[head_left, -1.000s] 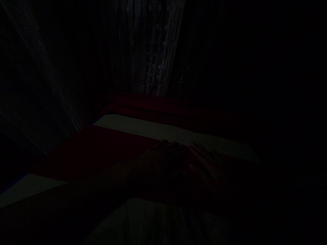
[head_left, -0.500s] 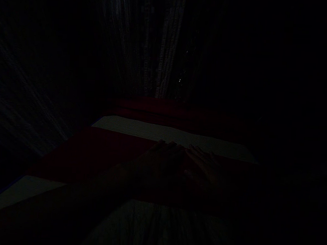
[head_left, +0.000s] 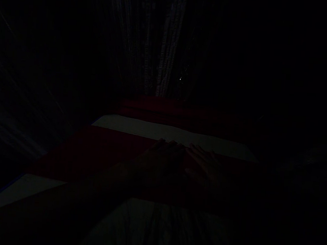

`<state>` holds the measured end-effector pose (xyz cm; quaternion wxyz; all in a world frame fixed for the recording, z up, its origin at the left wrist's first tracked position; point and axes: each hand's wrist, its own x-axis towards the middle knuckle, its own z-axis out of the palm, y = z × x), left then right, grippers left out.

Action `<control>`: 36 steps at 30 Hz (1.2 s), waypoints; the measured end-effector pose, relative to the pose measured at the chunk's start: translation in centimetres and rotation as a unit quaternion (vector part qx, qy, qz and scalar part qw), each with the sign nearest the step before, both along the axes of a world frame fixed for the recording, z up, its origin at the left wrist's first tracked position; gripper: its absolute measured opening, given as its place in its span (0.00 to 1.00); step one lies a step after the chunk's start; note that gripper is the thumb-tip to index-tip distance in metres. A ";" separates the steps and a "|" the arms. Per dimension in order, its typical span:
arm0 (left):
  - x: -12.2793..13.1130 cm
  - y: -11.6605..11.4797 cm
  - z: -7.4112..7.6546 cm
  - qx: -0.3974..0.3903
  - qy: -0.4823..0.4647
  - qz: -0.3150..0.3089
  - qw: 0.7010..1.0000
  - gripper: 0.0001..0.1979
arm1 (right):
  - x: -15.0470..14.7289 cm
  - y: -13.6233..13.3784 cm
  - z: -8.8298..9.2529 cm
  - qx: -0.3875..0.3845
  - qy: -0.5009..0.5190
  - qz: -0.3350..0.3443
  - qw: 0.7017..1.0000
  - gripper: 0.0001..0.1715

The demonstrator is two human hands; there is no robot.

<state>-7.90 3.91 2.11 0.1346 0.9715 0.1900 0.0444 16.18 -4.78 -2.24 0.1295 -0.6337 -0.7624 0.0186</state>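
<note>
Scene very dark. Left hand (head_left: 165, 156) and right hand (head_left: 205, 164) laid flat, fingers spread, nothing gripped, on red-and-pale striped cloth (head_left: 95, 151). Hand position unchanged from preceding frames; cloth kept pressed flat. Curtain (head_left: 156, 55) behind.

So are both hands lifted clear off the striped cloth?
No, the left hand and right hand lie flat on the striped cloth.

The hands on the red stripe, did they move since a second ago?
No. Both the left hand and the right hand stay flat, fingertips still at the pale stripe edge.
</note>
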 end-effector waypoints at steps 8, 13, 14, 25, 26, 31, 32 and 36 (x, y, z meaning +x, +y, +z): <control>0.0 -0.1 0.4 -0.004 0.015 0.003 1.000 0.42 | 0.3 0.0 -0.5 0.017 -0.012 0.005 1.000 0.43; 0.1 -0.1 0.4 -0.010 0.018 0.007 1.000 0.41 | 0.3 0.1 -0.6 0.027 -0.009 0.008 1.000 0.44; 0.0 -0.1 0.3 -0.009 0.015 0.005 1.000 0.42 | 0.3 0.1 -0.6 0.029 -0.011 0.007 0.999 0.45; 0.0 0.1 -0.3 0.001 0.000 -0.004 1.000 0.41 | 0.2 0.1 -0.4 0.023 -0.014 0.006 1.000 0.44; 0.0 0.1 -0.2 -0.001 0.007 -0.002 1.000 0.41 | 0.2 0.1 -0.4 0.020 -0.014 0.004 1.000 0.45; 0.0 0.0 0.0 0.000 0.015 0.002 1.000 0.41 | 0.2 0.0 -0.5 0.026 -0.007 0.007 1.000 0.45; 0.0 0.0 0.0 -0.002 0.014 0.004 1.000 0.41 | 0.2 0.0 -0.5 0.029 -0.005 0.007 1.000 0.45; 0.0 0.1 -0.2 -0.010 0.012 0.004 1.000 0.41 | -0.1 0.0 -0.3 0.026 0.002 -0.002 1.000 0.47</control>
